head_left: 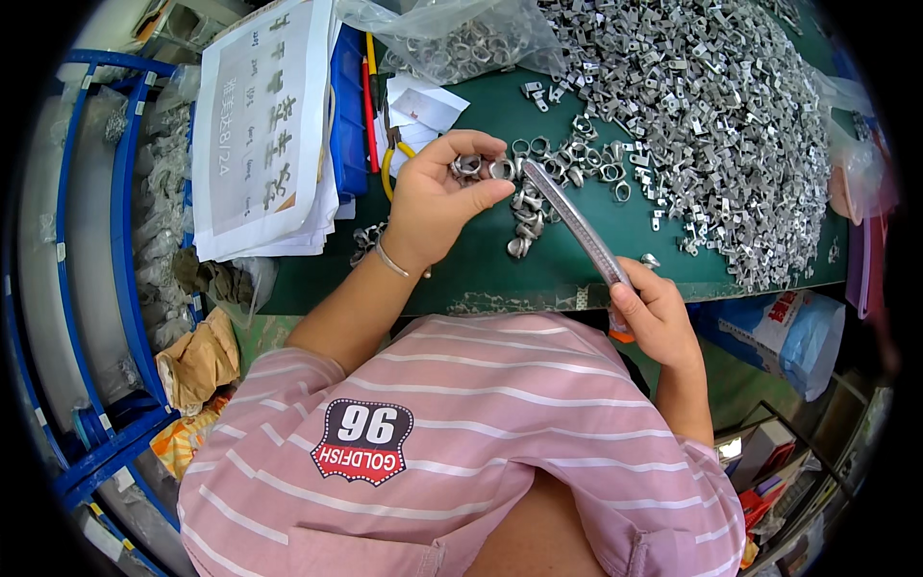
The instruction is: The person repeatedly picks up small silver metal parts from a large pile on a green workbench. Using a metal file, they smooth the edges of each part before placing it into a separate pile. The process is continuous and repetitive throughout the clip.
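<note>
My left hand (435,197) is closed over the near edge of the green table, holding a metal ring (501,169) between thumb and fingers. Another ring (466,165) sits within its curled fingers. My right hand (656,313) grips the thick end of a ring mandrel (580,227), a slim tapered metal stick with scale marks. The mandrel slants up and left, its thin tip close to the held ring; whether they touch I cannot tell. Several loose silver rings (613,171) lie in a loose group beyond and below the tip.
A large heap of small metal tags (711,125) covers the right of the table (461,279). A clear bag of rings (461,43), yellow-handled pliers (392,163), a red pen (370,120) and a sheet with pictures (255,144) lie left. Blue shelving (135,250) stands at far left.
</note>
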The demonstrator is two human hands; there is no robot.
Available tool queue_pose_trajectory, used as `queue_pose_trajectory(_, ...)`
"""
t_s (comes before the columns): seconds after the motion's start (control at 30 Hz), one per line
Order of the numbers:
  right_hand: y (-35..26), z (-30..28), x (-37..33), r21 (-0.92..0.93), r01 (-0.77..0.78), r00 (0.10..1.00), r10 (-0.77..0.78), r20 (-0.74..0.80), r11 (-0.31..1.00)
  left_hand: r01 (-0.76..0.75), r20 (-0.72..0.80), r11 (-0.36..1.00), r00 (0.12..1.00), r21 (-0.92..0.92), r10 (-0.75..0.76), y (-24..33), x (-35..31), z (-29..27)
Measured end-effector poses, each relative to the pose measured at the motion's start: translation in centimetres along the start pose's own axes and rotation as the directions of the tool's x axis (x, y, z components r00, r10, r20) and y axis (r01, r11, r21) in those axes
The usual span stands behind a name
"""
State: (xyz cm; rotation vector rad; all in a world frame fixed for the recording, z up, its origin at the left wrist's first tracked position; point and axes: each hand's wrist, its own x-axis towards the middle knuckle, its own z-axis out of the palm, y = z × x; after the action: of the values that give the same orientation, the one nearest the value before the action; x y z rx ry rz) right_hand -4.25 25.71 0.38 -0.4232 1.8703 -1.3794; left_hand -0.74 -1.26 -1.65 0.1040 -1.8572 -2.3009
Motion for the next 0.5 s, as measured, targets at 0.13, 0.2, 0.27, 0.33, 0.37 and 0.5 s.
queue_pose_trajectory(0.13, 0.12, 0.03, 0.03, -0.016, -0.015, 1.0, 0.015, -0.002, 1.0, -0.13, -0.077, 0.986, 0.987, 0.107, 0.138, 0.75, -0.25, 1.05)
queue_pose_trajectory(0.2, -0.04, 0.01, 0.0, -0.04, -0.017, 1.0, 0.017, 0.004, 0.999, -0.157, -0.076, 0.982, 0.983, 0.103, 0.166, 0.84, -0.19, 1.06)
queue_pose_trajectory(0.27, -0.1, 0.02, 0.02, -0.07, 0.004, 1.0, -0.004, 0.011, 0.998, -0.17, -0.062, 0.981, 0.982, 0.089, 0.176, 0.85, -0.12, 1.03)
queue_pose_trajectory(0.33, -0.04, 0.06, 0.04, -0.103, 0.049, 0.999, -0.047, 0.021, 0.994, -0.167, -0.037, 0.984, 0.985, 0.063, 0.17, 0.76, -0.06, 0.97)
queue_pose_trajectory(0.37, -0.08, 0.1, 0.03, -0.098, 0.052, 0.998, -0.05, 0.026, 0.994, -0.119, -0.039, 0.992, 0.992, 0.036, 0.121, 0.76, -0.14, 1.02)
queue_pose_trajectory(0.5, -0.64, 0.39, 0.09, -0.078, 0.046, 0.998, -0.042, 0.053, 0.996, 0.147, 0.041, 0.975, 0.989, -0.167, -0.142, 0.54, -0.48, 1.04)
